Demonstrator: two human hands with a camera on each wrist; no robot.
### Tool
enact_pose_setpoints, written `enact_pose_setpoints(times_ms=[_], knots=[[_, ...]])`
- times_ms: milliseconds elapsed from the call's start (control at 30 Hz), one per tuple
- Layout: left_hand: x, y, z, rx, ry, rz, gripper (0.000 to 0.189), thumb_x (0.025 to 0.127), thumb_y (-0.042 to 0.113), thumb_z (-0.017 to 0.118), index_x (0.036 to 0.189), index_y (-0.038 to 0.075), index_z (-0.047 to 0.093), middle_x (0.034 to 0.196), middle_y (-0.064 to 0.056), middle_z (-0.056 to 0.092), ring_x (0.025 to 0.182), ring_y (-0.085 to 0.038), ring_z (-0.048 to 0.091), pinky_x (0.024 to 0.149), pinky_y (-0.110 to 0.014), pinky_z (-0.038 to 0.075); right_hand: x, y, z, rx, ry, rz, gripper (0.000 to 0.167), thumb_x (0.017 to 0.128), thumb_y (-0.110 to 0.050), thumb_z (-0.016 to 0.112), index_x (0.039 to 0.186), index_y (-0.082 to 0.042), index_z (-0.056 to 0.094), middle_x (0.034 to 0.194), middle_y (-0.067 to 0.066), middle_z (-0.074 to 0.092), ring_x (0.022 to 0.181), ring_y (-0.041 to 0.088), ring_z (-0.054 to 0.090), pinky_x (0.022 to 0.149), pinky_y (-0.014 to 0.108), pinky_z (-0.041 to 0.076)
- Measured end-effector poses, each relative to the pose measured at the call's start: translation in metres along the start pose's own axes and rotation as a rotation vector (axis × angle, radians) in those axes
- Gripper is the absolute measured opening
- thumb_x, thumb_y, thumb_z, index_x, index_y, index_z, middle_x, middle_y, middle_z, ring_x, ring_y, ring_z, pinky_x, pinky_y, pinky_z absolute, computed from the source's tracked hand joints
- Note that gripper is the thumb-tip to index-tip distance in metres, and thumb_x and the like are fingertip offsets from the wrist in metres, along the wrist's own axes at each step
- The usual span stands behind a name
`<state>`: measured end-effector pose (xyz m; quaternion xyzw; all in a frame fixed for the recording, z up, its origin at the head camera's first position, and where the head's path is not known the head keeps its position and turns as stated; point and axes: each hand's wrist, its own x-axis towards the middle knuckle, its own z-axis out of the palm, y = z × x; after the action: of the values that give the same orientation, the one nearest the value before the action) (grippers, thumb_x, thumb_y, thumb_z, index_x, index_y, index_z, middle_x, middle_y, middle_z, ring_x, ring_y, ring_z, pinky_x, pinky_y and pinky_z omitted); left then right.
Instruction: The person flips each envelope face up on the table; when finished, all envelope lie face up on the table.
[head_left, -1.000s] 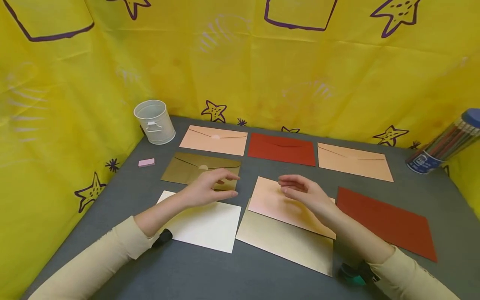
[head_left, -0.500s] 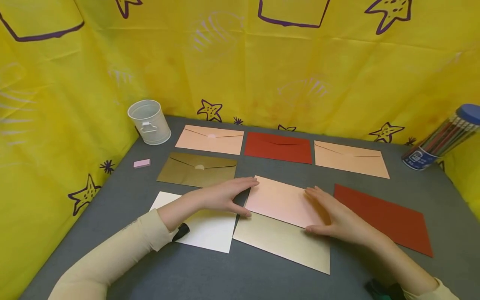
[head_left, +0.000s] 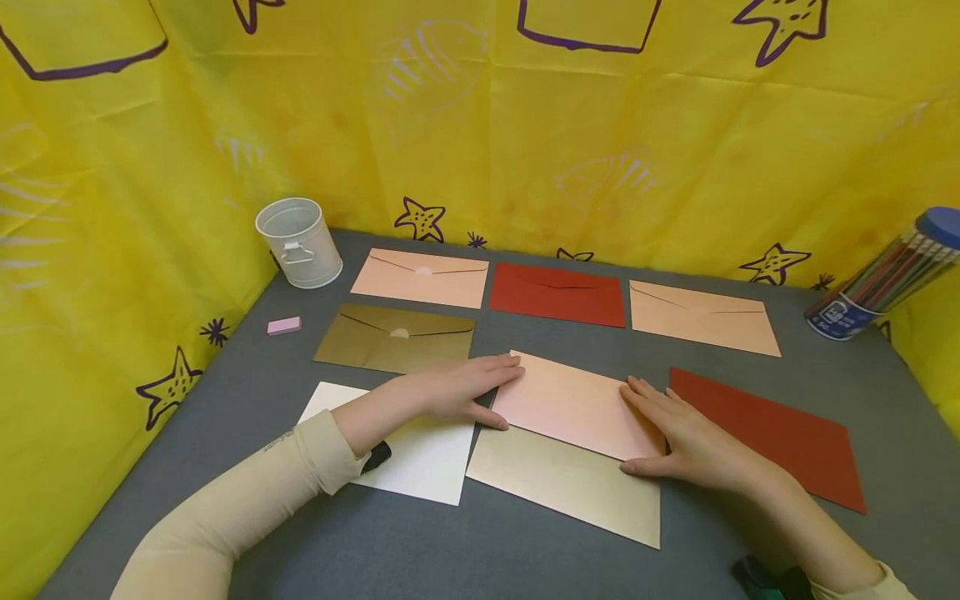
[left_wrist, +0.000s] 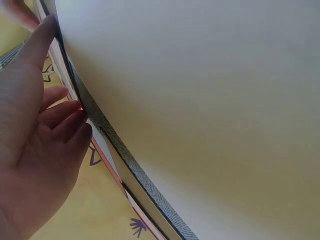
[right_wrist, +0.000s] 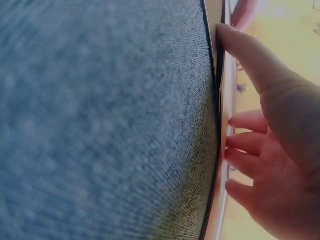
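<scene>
A plain pink envelope lies across the upper part of a pale gold envelope on the grey table. At its left end is my left hand, thumb and fingers spread, fingertips on or close to the edge. My right hand rests at the opposite end, fingers extended over the envelope and thumb low near its front corner. Under my left forearm lies a white envelope, which fills much of the left wrist view. A red envelope is partly behind my right hand.
Farther back lie a dark gold envelope, a pink one, a red one and a peach one. A white bucket, a pink eraser and a tub of pencils stand near the yellow curtain.
Both hands have come down from above the table to the two ends of the pink envelope. My left hand moved right, and my right hand moved to the right end. The envelope now lies straighter.
</scene>
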<state>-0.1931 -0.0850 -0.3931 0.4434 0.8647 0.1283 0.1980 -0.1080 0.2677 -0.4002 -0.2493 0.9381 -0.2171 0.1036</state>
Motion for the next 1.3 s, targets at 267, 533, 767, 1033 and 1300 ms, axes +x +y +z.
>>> enact_pose_setpoints(times_ms=[267,533,767,1033,1300], knots=[[-0.002,0.002,-0.001,0.095,0.014,0.031,0.075,0.093,0.052,0.059,0.151,0.009,0.037,0.159,-0.008,0.025,0.146,-0.019,0.02,0.114,-0.038,0.026,0.001,0.0,-0.001,-0.087,0.023,-0.033,0.098,0.079,-0.066,0.067,0.151,-0.006,0.035,0.155,0.018,0.03,0.138,0.042,0.033,0.102,0.061,0.035],[-0.003,0.003,0.0,0.166,0.028,0.076,0.069,0.095,0.051,0.056,0.149,0.01,0.041,0.157,-0.012,0.029,0.145,-0.022,0.025,0.111,-0.041,0.032,0.004,0.001,-0.002,-0.17,0.054,-0.085,0.096,0.079,-0.064,0.07,0.146,-0.001,0.042,0.149,0.02,0.04,0.131,0.039,0.045,0.095,0.058,0.043],[-0.003,0.0,0.0,0.157,0.061,0.091,0.066,0.094,0.052,0.058,0.146,0.013,0.047,0.154,-0.01,0.036,0.143,-0.022,0.03,0.112,-0.039,0.032,0.006,0.004,-0.004,-0.219,0.096,-0.122,0.088,0.078,-0.058,0.074,0.141,-0.003,0.05,0.143,0.018,0.049,0.124,0.036,0.054,0.092,0.053,0.048],[-0.002,-0.004,-0.002,0.162,0.199,0.191,0.055,0.094,0.039,0.064,0.14,0.01,0.054,0.144,-0.01,0.05,0.134,-0.025,0.044,0.106,-0.04,0.039,0.006,0.013,-0.013,-0.149,0.201,-0.205,0.061,0.079,-0.034,0.079,0.131,-0.007,0.063,0.126,0.008,0.065,0.101,0.018,0.067,0.074,0.03,0.052],[-0.002,-0.006,-0.007,0.048,0.363,0.204,0.033,0.1,0.022,0.058,0.131,0.014,0.064,0.128,0.0,0.064,0.12,-0.016,0.058,0.099,-0.034,0.046,0.004,0.015,-0.015,0.087,0.347,-0.259,0.035,0.081,-0.01,0.078,0.115,-0.015,0.073,0.103,-0.004,0.073,0.076,0.003,0.065,0.06,0.012,0.045]])
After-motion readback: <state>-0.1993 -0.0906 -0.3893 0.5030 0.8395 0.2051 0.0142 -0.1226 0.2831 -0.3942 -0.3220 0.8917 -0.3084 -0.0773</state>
